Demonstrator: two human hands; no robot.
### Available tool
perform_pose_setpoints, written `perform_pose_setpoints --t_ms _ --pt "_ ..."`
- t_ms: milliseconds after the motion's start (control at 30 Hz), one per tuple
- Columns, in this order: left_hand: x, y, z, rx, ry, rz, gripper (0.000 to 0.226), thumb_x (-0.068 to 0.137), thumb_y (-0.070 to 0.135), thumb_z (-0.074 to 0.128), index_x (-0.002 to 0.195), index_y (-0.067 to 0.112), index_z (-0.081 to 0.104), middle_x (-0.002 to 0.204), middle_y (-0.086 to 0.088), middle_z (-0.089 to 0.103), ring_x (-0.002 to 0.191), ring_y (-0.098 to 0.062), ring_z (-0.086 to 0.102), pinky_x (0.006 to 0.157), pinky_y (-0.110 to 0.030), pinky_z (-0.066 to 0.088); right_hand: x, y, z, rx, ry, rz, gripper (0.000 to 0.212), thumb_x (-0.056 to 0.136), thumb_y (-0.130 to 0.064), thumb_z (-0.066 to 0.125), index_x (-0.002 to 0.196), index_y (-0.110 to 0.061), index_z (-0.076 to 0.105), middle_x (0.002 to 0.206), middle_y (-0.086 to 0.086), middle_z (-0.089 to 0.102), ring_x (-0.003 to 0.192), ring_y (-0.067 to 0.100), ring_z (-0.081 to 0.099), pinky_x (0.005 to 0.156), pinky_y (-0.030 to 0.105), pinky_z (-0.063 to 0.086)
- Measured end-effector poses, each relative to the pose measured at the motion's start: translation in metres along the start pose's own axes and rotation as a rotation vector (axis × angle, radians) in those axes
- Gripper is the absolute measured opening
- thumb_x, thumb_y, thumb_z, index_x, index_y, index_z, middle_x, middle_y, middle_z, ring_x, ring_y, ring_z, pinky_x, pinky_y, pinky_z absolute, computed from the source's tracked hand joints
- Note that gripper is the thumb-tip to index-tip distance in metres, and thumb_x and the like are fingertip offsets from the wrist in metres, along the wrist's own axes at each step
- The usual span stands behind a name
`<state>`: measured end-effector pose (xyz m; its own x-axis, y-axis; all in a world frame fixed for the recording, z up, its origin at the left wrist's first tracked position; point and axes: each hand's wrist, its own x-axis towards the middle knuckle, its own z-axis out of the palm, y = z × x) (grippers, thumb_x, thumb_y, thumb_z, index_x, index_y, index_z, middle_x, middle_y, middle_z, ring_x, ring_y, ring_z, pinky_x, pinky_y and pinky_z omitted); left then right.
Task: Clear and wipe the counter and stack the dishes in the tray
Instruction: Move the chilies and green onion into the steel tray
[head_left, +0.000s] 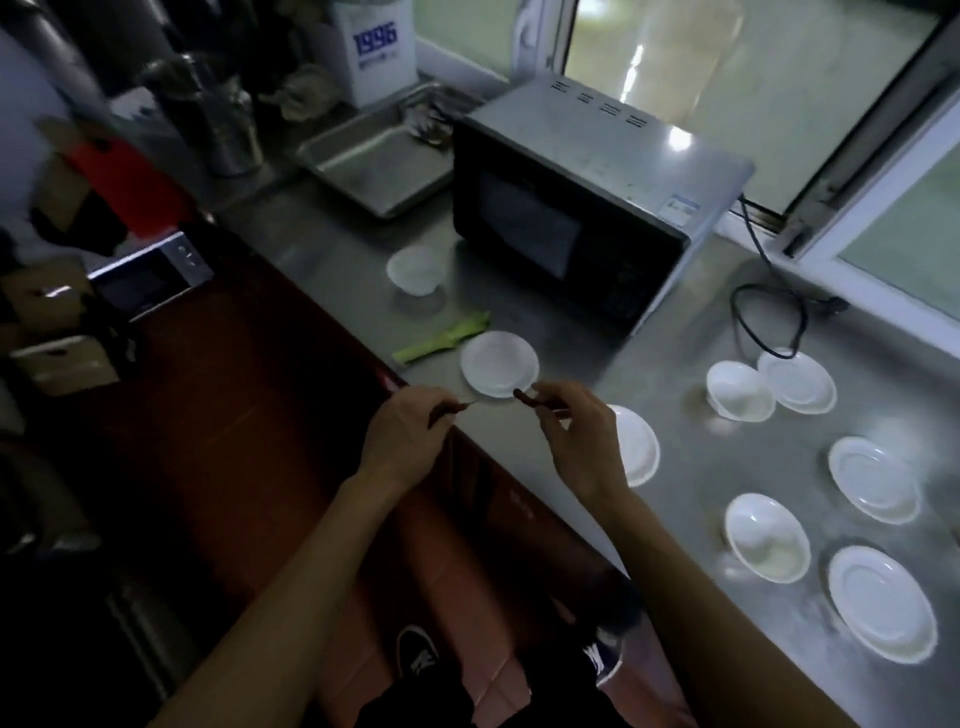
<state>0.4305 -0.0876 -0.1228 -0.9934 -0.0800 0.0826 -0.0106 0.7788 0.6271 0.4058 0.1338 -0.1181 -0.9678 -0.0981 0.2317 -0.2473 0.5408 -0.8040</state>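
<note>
Head view: clearing step — left hand (402, 434) and right hand (576, 431) each pinch thin, unidentifiable utensils near the microwave (571, 208); stacking plates (500, 371) — likely next.

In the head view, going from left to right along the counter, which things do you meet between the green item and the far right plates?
Green item → plate → microwave → bowl → plate → plate.
</note>
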Motion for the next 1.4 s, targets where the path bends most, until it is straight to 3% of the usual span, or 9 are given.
perform_pose_setpoints --t_ms 200,400,600,867,1033,1300,1400 --pt "-0.023 -0.056 -0.063 0.009 0.102 -0.057 0.019 0.090 0.019 0.067 0.108 0.024 0.071 0.102 0.005 0.066 0.099 -0.015 0.058 0.084 -0.029 0.047 0.016 -0.065 0.057 0.074 -0.067 -0.088 0.033 0.085 0.005 0.067 0.103 -0.023 0.070 0.098 -0.028 0.064 0.087 -0.001 0.066 0.079 0.019 0.052" --pt "-0.019 -0.088 -0.103 0.026 0.169 -0.121 0.018 0.092 0.019 0.065 0.109 0.022 0.070 0.104 0.006 0.064 0.100 -0.012 0.057 0.087 -0.031 0.049 0.042 -0.100 0.102 0.090 -0.134 -0.184 0.028 0.086 -0.001 0.067 0.107 -0.018 0.071 0.101 -0.009 0.071 0.089 0.004 0.067 0.083 0.031 0.055" --pt "0.006 -0.118 -0.122 0.047 0.194 -0.159 0.019 0.091 0.019 0.066 0.109 0.025 0.068 0.105 0.009 0.063 0.100 -0.009 0.057 0.088 -0.032 0.050 0.078 -0.111 0.142 0.098 -0.141 -0.243 0.028 0.084 -0.002 0.068 0.108 -0.017 0.072 0.098 -0.006 0.070 0.084 0.007 0.067 0.078 0.034 0.057" --pt "0.094 -0.158 -0.129 0.070 0.146 -0.220 0.022 0.091 0.017 0.066 0.111 0.027 0.068 0.104 0.014 0.061 0.098 -0.005 0.056 0.085 -0.026 0.049 0.164 -0.092 0.195 0.117 -0.178 -0.203 0.028 0.085 0.001 0.068 0.106 -0.018 0.073 0.097 -0.017 0.066 0.084 -0.005 0.061 0.079 0.017 0.050" --pt "0.153 -0.174 -0.134 0.105 0.109 -0.238 0.022 0.090 0.016 0.067 0.109 0.028 0.069 0.102 0.013 0.063 0.095 -0.006 0.058 0.083 -0.028 0.051 0.228 -0.078 0.218 0.146 -0.226 -0.173 0.027 0.087 -0.001 0.067 0.108 -0.018 0.071 0.100 -0.012 0.066 0.089 0.004 0.064 0.080 0.024 0.054" --pt "0.242 -0.161 -0.141 0.126 0.095 -0.183 0.015 0.090 0.016 0.068 0.103 0.024 0.072 0.094 0.013 0.061 0.088 -0.009 0.059 0.079 -0.031 0.051 0.305 -0.064 0.225 0.254 -0.148 -0.146 0.028 0.087 0.001 0.068 0.108 -0.016 0.071 0.101 -0.005 0.069 0.089 0.007 0.066 0.080 0.034 0.055" --pt "0.277 -0.148 -0.135 0.124 0.095 -0.149 0.013 0.091 0.018 0.068 0.101 0.024 0.073 0.090 0.016 0.058 0.084 -0.007 0.056 0.075 -0.026 0.049 0.323 -0.056 0.219 0.231 -0.116 -0.135 0.028 0.088 -0.001 0.067 0.108 -0.020 0.071 0.102 -0.006 0.069 0.089 0.010 0.066 0.080 0.034 0.055"
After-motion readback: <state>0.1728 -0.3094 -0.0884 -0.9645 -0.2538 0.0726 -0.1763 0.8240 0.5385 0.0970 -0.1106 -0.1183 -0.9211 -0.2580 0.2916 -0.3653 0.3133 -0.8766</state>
